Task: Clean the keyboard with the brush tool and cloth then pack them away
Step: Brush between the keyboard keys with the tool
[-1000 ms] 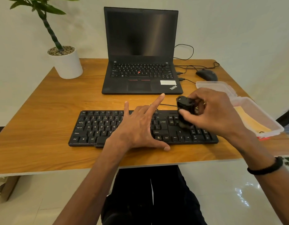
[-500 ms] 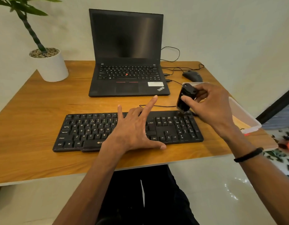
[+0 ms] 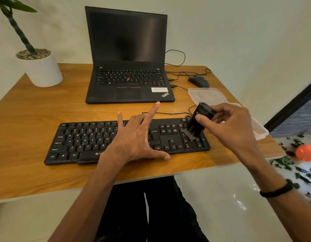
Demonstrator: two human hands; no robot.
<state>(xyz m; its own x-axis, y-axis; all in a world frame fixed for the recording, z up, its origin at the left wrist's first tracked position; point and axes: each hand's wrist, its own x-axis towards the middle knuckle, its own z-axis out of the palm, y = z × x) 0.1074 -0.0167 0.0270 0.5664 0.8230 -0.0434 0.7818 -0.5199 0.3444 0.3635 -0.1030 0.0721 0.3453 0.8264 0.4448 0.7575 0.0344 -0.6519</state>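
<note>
Two hands work: the right hand (image 3: 228, 126) pinches the brush tool (image 3: 199, 121) (bristles down) on the keyboard (image 3: 84, 138) at its 3 o'clock end. The left hand (image 3: 135, 137) lies flat mid-keyboard, fingers spread. Bare table (image 3: 37, 119) shows at 9 o'clock.

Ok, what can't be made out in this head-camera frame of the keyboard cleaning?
- Middle keys of the keyboard: covered by the left hand.
- Open container contents, including any cloth: blocked by the right hand.
- Whether the brush tool bristles touch the keys: too small to tell.
- Plant top: cut off by the frame edge.
</note>
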